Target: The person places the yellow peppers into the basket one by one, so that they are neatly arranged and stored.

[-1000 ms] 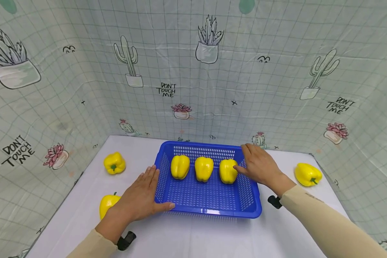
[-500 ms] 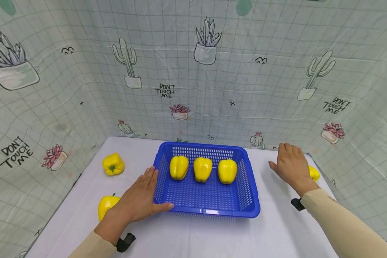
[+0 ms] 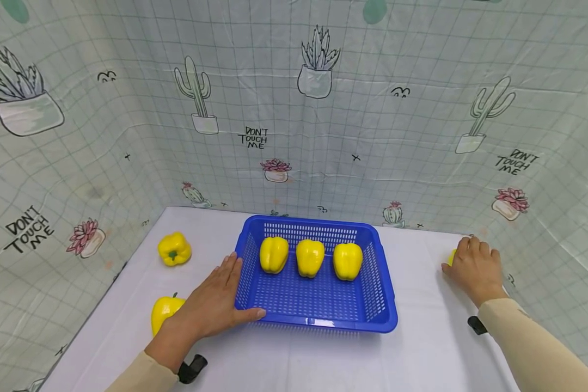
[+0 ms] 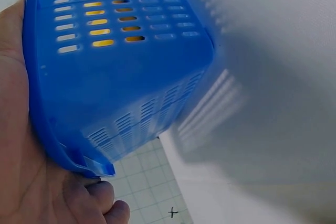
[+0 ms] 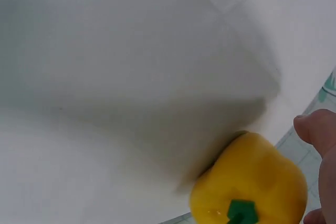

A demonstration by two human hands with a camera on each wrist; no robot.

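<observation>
A blue plastic basket (image 3: pixel 306 296) with slotted walls holds three yellow bell peppers (image 3: pixel 274 255) in a row along its far side. My left hand (image 3: pixel 210 302) lies along the basket's left rim, fingers straight and thumb over the near corner; in the left wrist view the palm (image 4: pixel 18 145) meets the rim. At the far right, my right hand (image 3: pixel 476 269) is over another yellow bell pepper (image 5: pixel 251 179), hiding most of it from the head view. In the right wrist view its green stem shows, and fingers (image 5: pixel 320 129) extend beside it with a gap.
On the left, one yellow pepper (image 3: pixel 174 249) lies toward the back, and another pepper (image 3: pixel 164 313) is partly behind my left wrist. A white cloth covers the table (image 3: pixel 318 365). A printed curtain (image 3: pixel 294 125) surrounds the back and sides.
My right hand has left the pepper at the right end of the row in the basket and moved right to the pepper outside. The left hand stays on the rim.
</observation>
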